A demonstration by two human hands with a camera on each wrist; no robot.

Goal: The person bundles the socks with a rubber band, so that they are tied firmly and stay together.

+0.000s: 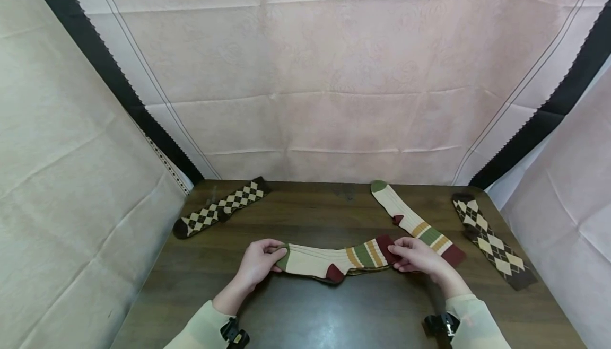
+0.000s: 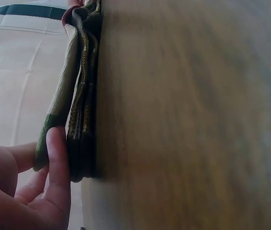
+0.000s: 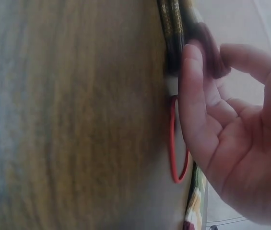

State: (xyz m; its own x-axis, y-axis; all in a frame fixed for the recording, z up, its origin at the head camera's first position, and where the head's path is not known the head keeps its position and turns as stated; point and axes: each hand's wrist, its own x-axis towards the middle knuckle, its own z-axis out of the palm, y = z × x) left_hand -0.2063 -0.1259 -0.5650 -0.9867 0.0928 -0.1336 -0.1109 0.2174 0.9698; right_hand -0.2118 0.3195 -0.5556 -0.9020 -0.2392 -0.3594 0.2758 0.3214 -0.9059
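Observation:
A cream sock [image 1: 310,260] with a green toe, burgundy heel and cuff, and yellow and green stripes lies lengthwise across the table's middle. My left hand [image 1: 258,261] pinches its toe between thumb and fingers. At the other end, my right hand [image 1: 416,256] pinches the burgundy cuff [image 3: 213,55]. Dark layered fabric with gold edging [image 2: 81,139] lies directly beneath this sock in the left wrist view, apparently more folded socks. Right of my right hand lies a matching striped sock [image 1: 415,221], slanting, toe toward the back edge.
A black-and-cream argyle sock [image 1: 221,208] lies at the back left, another argyle sock [image 1: 494,240] along the right edge. A thin red loop [image 3: 172,139] shows beside my right fingers. Pale cloth walls [image 1: 334,73] enclose the wooden table [image 1: 324,312] at the back and sides.

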